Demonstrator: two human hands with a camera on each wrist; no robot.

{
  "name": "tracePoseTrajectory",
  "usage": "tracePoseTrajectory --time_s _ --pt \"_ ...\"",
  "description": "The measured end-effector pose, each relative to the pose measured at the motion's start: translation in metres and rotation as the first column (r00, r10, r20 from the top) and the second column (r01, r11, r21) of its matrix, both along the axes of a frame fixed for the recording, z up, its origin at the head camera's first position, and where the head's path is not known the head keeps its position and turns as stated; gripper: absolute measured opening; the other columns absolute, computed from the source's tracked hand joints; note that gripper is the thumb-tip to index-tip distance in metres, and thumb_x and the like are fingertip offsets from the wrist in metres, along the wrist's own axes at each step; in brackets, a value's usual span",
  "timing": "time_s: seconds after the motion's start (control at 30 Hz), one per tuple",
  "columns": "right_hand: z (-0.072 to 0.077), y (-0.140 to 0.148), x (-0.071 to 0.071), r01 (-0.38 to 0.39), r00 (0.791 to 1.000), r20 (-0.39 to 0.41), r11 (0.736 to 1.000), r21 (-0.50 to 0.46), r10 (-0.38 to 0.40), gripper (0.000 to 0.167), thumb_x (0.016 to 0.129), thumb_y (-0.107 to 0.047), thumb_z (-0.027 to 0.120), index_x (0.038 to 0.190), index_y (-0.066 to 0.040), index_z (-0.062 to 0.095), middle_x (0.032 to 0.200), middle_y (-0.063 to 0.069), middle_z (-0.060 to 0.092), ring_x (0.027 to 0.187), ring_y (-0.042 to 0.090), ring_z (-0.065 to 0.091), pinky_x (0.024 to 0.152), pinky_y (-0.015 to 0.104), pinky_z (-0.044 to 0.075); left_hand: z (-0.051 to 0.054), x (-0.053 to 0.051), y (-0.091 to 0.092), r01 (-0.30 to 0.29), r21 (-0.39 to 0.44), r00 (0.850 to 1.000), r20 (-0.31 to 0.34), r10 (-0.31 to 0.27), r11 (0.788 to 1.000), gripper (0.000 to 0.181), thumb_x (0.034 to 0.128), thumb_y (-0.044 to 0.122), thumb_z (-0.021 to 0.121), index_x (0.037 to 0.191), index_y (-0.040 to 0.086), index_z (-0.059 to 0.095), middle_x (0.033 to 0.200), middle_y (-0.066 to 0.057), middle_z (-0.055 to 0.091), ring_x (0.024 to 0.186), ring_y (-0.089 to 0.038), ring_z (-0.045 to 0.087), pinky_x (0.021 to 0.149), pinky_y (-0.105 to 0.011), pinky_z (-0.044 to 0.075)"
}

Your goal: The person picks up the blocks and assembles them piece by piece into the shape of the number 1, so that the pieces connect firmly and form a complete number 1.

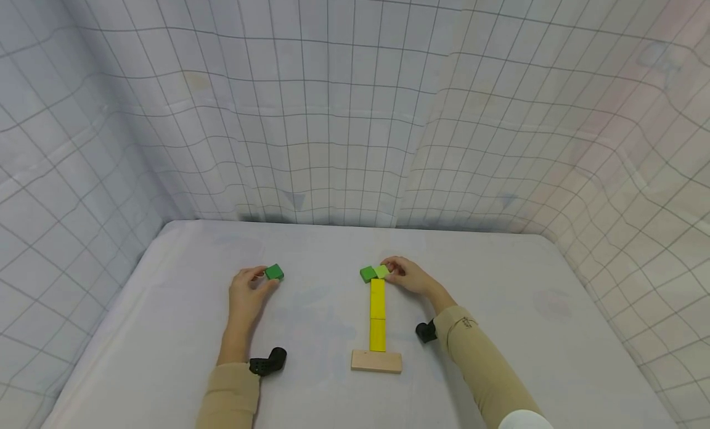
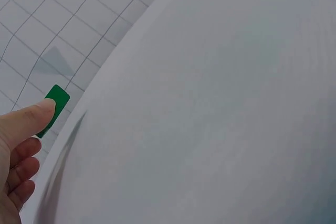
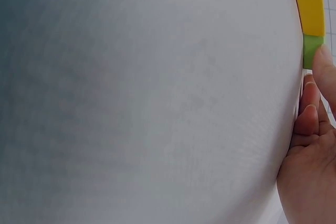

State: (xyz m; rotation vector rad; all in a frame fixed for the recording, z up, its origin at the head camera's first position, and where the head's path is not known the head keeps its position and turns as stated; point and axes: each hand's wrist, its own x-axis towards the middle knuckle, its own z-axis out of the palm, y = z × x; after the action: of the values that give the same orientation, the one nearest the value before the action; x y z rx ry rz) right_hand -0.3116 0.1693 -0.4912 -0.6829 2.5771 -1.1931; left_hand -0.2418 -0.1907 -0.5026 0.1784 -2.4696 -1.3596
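Observation:
My left hand [image 1: 246, 299] pinches a dark green block [image 1: 274, 271] between thumb and fingers, at the left of the table; the left wrist view shows the thumb on the face of that green block [image 2: 56, 103]. To the right, my right hand [image 1: 410, 276] has thumb and fingers on a light green block [image 1: 381, 271]. This piece touches the far end of two yellow blocks [image 1: 378, 299] lying in a line. Another green block [image 1: 367, 273] sits tilted just left of it. In the right wrist view the light green block [image 3: 313, 51] meets the yellow one [image 3: 310, 3].
A pale wooden plank [image 1: 376, 362] lies crosswise at the near end of the yellow line. White cloth covers the table [image 1: 322, 318]. Behind and at both sides hangs a checked white curtain [image 1: 355, 108]. Each wrist wears a black camera mount [image 1: 269, 362].

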Motion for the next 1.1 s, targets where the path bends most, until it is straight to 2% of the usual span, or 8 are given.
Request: tracePoseTrajectory --time_s 0.1,0.23,0.57,0.93,1.0,1.1 --pt "-0.007 0.002 -0.005 0.003 1.000 0.001 1.000 0.010 -0.003 0.030 0.090 -0.008 0.057 0.119 -0.002 0.053 0.096 0.008 0.050 0.081 0.017 0.041 0.073 0.030 0.035 0.001 -0.003 0.010 0.037 0.004 0.999 -0.019 -0.037 0.999 0.041 0.0780 0.014 0.072 0.112 -0.004 0.059 0.106 -0.020 0.055 0.100 -0.031 0.047 0.086 -0.044 0.036" --pt "-0.007 0.004 -0.006 0.002 1.000 0.011 1.000 0.004 -0.002 0.030 0.089 -0.010 0.058 0.118 -0.005 0.054 0.096 0.007 0.050 0.082 0.017 0.042 0.074 0.029 0.036 0.000 -0.007 0.023 0.078 0.017 0.997 -0.027 -0.077 0.997 0.041 0.0769 0.015 0.073 0.112 -0.002 0.061 0.104 -0.019 0.055 0.099 -0.031 0.048 0.086 -0.044 0.038" --pt "-0.006 0.004 -0.007 0.002 1.000 0.026 1.000 0.008 -0.002 0.030 0.090 -0.010 0.058 0.119 -0.005 0.053 0.095 0.005 0.050 0.083 0.016 0.043 0.074 0.027 0.036 -0.003 -0.014 0.050 0.130 0.046 0.990 -0.059 -0.127 0.990 0.040 0.0749 0.014 0.075 0.109 -0.002 0.063 0.100 -0.018 0.057 0.095 -0.030 0.050 0.083 -0.041 0.039" --pt "-0.007 0.002 -0.006 0.003 1.000 0.018 1.000 -0.007 -0.003 0.030 0.089 -0.008 0.058 0.118 -0.002 0.053 0.096 0.008 0.051 0.083 0.018 0.042 0.074 0.030 0.035 -0.006 -0.020 0.081 0.214 -0.003 0.975 -0.066 -0.214 0.977 0.039 0.0739 0.015 0.075 0.108 -0.001 0.063 0.098 -0.015 0.059 0.093 -0.029 0.052 0.082 -0.042 0.041" --pt "-0.005 0.001 -0.004 0.001 1.000 0.015 1.000 -0.011 -0.001 0.031 0.089 -0.006 0.057 0.119 0.000 0.052 0.097 0.010 0.051 0.084 0.019 0.043 0.074 0.031 0.035 -0.007 -0.021 0.087 0.228 -0.013 0.972 -0.061 -0.228 0.974 0.039 0.0736 0.015 0.076 0.107 0.000 0.064 0.097 -0.014 0.059 0.093 -0.028 0.052 0.082 -0.042 0.041" --pt "0.008 -0.001 0.004 -0.011 1.000 0.017 1.000 -0.012 0.011 0.030 0.089 -0.003 0.056 0.118 0.004 0.051 0.096 0.014 0.050 0.084 0.022 0.043 0.074 0.031 0.035 -0.009 -0.023 0.094 0.241 -0.033 0.969 -0.052 -0.243 0.970 0.037 0.0735 0.016 0.076 0.106 0.001 0.064 0.095 -0.012 0.059 0.091 -0.026 0.052 0.082 -0.040 0.041"
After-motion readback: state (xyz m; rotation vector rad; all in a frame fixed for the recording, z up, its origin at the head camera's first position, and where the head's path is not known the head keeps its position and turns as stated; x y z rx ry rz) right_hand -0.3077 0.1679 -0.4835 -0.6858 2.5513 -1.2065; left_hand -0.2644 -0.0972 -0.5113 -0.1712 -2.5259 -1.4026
